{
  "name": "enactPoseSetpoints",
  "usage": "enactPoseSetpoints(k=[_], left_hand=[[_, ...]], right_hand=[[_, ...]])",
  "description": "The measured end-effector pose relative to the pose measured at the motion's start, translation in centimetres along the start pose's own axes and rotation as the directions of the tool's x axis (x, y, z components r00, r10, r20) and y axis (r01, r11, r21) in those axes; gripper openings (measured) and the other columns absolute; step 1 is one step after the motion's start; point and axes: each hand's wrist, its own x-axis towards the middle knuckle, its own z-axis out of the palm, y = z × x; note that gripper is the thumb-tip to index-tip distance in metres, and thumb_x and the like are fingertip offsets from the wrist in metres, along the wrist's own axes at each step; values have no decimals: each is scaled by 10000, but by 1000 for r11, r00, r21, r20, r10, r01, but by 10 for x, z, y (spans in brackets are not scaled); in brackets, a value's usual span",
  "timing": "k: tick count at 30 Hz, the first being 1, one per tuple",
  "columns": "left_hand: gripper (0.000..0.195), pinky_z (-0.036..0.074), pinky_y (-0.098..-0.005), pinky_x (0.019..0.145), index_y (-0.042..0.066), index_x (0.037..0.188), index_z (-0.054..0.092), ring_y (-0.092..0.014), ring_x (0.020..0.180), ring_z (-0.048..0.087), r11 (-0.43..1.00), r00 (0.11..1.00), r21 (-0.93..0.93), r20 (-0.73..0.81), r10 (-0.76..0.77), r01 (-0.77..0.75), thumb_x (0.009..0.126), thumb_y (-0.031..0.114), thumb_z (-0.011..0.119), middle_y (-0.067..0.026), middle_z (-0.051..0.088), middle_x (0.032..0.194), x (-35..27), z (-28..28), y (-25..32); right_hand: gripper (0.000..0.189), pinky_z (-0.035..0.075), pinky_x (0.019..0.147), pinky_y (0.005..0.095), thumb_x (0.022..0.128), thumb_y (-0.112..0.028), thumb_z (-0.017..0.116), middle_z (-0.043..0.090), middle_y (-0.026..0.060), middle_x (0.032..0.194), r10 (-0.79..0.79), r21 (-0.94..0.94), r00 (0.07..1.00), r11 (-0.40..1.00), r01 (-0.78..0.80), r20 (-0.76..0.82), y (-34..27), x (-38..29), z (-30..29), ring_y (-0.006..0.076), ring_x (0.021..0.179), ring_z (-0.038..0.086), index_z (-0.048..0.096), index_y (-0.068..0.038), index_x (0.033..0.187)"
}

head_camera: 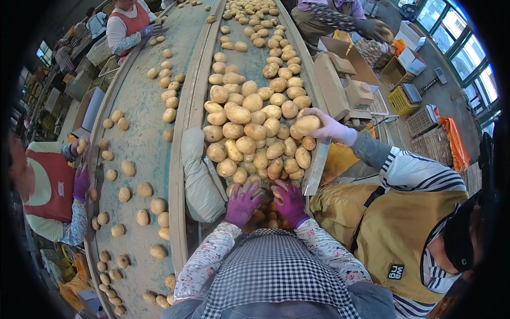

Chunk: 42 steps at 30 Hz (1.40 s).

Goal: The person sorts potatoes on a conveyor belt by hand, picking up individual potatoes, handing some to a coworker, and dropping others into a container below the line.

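Potatoes lie heaped at the near end of the right-hand conveyor belt. My left hand, in a purple glove, rests on potatoes at the heap's lower edge, fingers pointing away from me; whether it grips one cannot be told. My right hand, gloved alike, is beside it with its fingers curled over a potato at the metal lip. More potatoes lie lower down between my wrists, partly in shadow. A co-worker's pale-gloved hand holds a potato over the heap's right side.
Left of a wooden divider runs another conveyor belt with scattered potatoes. A cloth-wrapped pad sits by my left hand; a metal side plate stands at the right. Co-workers stand close on the right and across the left belt.
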Motion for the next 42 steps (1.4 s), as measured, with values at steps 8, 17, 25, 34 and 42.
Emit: enactPoseSetpoints(k=[8, 17, 25, 34, 42], left_hand=[[433, 320, -532, 1111, 219, 1249, 616, -306, 1378, 384, 995, 996, -62, -9, -84, 84, 826, 308, 617, -77, 416, 1496, -4, -3, 8], [387, 308, -542, 1113, 158, 1155, 648, -349, 1378, 361, 980, 992, -157, -18, -125, 120, 782, 261, 663, -154, 420, 1479, 56, -22, 14], [541, 392, -510, 1049, 197, 1287, 602, -362, 1274, 464, 951, 994, -292, 58, -87, 101, 750, 226, 664, -104, 452, 1470, 39, -2, -3], [459, 430, -445, 1053, 105, 1281, 582, -287, 1296, 483, 829, 987, -545, 20, 158, -121, 822, 94, 611, -68, 479, 1462, 29, 26, -17], [298, 434, -289, 486, 91, 1081, 595, -120, 558, 526, -11, 882, -892, 448, -146, 451, 942, 348, 648, 13, 579, 717, 68, 19, 5]], right_hand=[[513, 418, 1029, 469, 731, -168, 751, 581, 148, 1311, -185, -70, 951, 982, 173, -247, -42, 92, -6, 349, 1194, 537, 624, -79, 1220], [720, 375, 1035, 493, 769, -309, 738, 542, 132, 1351, -161, -108, 987, 981, 163, 23, -39, 212, 20, 323, 1244, 491, 479, -199, 1431], [448, 460, 999, 445, 772, -177, 757, 661, 114, 1152, -251, -81, 941, 968, 239, -228, -59, 137, -16, 318, 1134, 610, 641, -78, 1192], [389, 445, 1020, 447, 867, -122, 628, 612, 166, 1258, -178, 54, 972, 981, 188, -151, -47, 187, -16, 339, 1188, 566, 613, -87, 1254], [490, 435, 978, 538, 803, -251, 691, 497, 171, 1378, 34, -516, 935, 841, 163, 352, -58, 239, 34, 382, 1199, 523, 576, -191, 1276]])
